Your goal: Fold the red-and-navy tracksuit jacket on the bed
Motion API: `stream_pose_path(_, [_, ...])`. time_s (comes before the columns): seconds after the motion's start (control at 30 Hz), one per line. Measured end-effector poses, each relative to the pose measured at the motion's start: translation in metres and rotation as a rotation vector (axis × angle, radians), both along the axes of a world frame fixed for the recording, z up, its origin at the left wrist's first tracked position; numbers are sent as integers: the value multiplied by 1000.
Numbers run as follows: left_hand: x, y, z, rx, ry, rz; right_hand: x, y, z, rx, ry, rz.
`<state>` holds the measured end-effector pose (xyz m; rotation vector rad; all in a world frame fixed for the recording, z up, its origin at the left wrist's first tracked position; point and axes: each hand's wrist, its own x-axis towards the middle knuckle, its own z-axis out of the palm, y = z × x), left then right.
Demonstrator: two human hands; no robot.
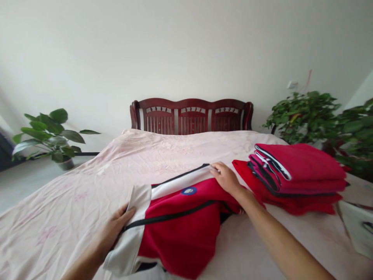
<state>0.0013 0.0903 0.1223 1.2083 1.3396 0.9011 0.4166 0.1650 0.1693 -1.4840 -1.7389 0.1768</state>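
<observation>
Red jacket point(180, 229), white-and-black trim, left hand point(115, 229) pinching, right hand point(225, 177) seemingly gripping edge

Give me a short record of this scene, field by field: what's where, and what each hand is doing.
place: bed with pink sheet, wooden headboard
left hand: on the white edge of the jacket
right hand: on the jacket's far edge
jacket: red and white, lying partly folded on the bed
stack: folded red clothes, right of the jacket
plants: left and right
</observation>
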Motion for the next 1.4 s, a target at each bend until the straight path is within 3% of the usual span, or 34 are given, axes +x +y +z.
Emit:
stream_pose_path(0.1, [-35,10,-58,65,358,-19,-8,-5,-55,-179,11,62])
stream_pose_path(0.17, [-58,16,-82,106,553,-8,-15,-18,-75,-203,7,100])
stream_pose_path(0.23, [-71,24,-87,155,703,41,-23,-34,-81,-203,-43,124])
stream_pose_path(0.3, [-66,35,-75,250,840,96,-32,-48,-75,-208,-143,143])
stream_pose_path(0.37, [-42,49,-55,355,929,50,-41,-61,-66,-221,-253,183])
stream_pose_path(0.47, [19,73,-29,383,886,-208,-57,-82,-58,-235,-361,313])
stream_pose_path(0.6, [104,104,-24,403,793,-417,-66,-108,-66,-229,-438,454])
stream_pose_path(0.67, [133,113,-29,387,743,-520,-57,-116,-75,-177,-509,425])
stream_pose_path(0.8, [155,114,-35,390,646,-611,-13,-117,-88,-116,-603,160])
stream_pose_path(0.87, [150,113,-28,426,597,-559,8,-110,-82,-193,-596,75])
stream_pose_path(0.97, [130,122,-6,482,540,-360,23,-85,-51,-204,-587,2])
stream_pose_path(1.1, [85,157,25,509,575,1,10,-31,3,158,-502,-247])
stream_pose_path(1.2, [45,179,27,453,676,218,4,5,11,331,-398,-374])
stream_pose_path(1.27, [19,180,14,402,739,276,9,15,-6,195,-331,-386])
stream_pose_path(1.4, [-22,146,-31,347,837,238,34,7,-67,-397,-221,-393])
